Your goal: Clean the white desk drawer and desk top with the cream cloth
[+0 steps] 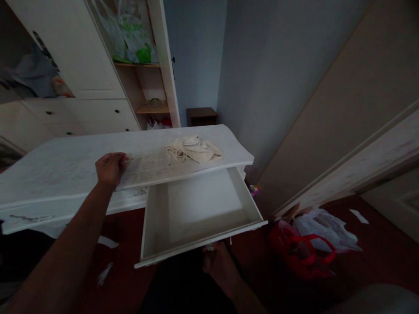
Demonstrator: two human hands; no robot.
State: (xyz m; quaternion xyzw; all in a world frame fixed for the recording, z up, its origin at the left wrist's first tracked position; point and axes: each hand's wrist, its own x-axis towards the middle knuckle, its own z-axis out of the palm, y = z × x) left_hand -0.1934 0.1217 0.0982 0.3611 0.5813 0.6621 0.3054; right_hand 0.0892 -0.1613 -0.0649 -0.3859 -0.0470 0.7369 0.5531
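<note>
A white drawer (pixel 206 205) with a bare inside is pulled out from under the white tabletop (pixel 147 146). My right hand (pixel 221 264) is below the drawer's front edge, its fingers closed round a small drawer knob (pixel 209 247) that they partly hide. Over the tabletop's front part, my left hand (pixel 111 168) has its fingers curled together, with nothing showing in them; whether it touches the surface I cannot tell. A crumpled cream cloth (pixel 194 149) lies on the tabletop to the right of it. Grey smudges mark the surface between hand and cloth.
Behind stands a white wardrobe (pixel 94 80) with an open door (pixel 168 65) and plastic bags (pixel 134 37) on its shelf. A small brown cabinet (pixel 202 114) is by the wall. On the red floor at right are a red bag (pixel 294 253) and a white plastic bag (pixel 327 229).
</note>
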